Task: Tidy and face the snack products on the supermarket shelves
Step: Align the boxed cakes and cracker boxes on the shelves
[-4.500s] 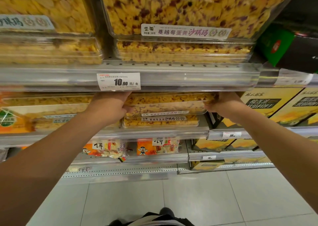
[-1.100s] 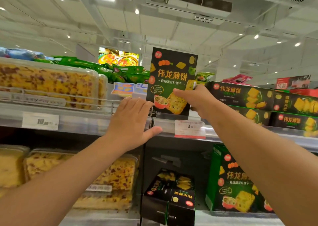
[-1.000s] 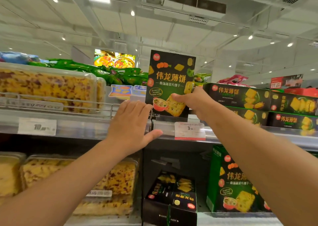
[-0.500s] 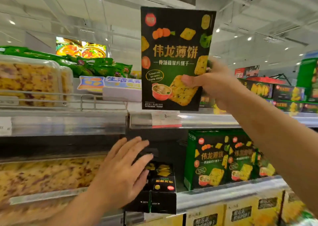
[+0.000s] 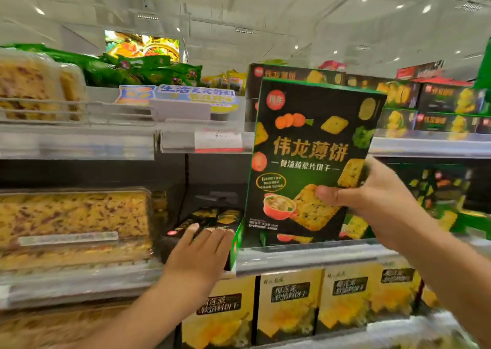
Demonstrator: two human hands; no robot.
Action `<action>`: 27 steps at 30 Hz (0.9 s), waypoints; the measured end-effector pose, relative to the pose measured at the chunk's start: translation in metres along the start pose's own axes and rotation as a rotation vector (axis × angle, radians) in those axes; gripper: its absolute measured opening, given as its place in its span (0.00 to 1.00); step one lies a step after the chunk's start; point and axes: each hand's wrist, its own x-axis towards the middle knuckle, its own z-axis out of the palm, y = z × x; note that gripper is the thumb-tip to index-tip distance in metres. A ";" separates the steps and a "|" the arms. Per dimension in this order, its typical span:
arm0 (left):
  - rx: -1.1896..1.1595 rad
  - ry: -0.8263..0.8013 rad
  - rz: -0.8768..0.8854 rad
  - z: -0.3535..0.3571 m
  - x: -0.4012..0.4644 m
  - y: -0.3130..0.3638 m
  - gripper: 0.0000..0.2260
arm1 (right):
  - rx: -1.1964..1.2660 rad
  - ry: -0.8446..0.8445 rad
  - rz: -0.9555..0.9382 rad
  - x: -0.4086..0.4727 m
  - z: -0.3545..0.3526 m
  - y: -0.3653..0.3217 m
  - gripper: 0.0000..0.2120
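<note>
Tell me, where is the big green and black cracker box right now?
The cracker box is right of centre in the head view, upright in the right hand, in front of the middle shelf, right of the left hand.

Green-and-black biscuit box (image 5: 308, 147): gold title 伟龙薄饼, subtitle 骨汤蔬菜片饼干. Shelf price tag (image 5: 218, 139): a "3", remainder blurred. Blue sign (image 5: 186, 93): 生活美食.

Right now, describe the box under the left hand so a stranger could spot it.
Find the middle shelf. Left of the upright green box the right hand holds, a black box lies flat under the left hand; its neighbours stand upright.
</note>
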 end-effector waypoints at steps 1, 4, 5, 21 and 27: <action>-0.011 0.026 -0.017 -0.001 0.002 0.002 0.40 | -0.009 0.001 0.012 -0.005 -0.002 0.009 0.37; -0.023 0.063 -0.063 0.001 0.005 0.009 0.36 | -0.001 -0.018 0.055 -0.018 -0.005 0.032 0.35; -0.095 0.111 -0.108 -0.001 0.004 0.009 0.32 | -0.006 -0.025 0.067 -0.021 -0.008 0.037 0.34; -1.394 0.679 -0.271 -0.216 -0.011 -0.123 0.15 | -0.024 -0.231 0.127 -0.025 -0.022 0.040 0.44; -1.765 0.755 -0.412 -0.224 0.019 -0.188 0.09 | -0.004 -0.236 0.130 -0.009 0.002 0.033 0.50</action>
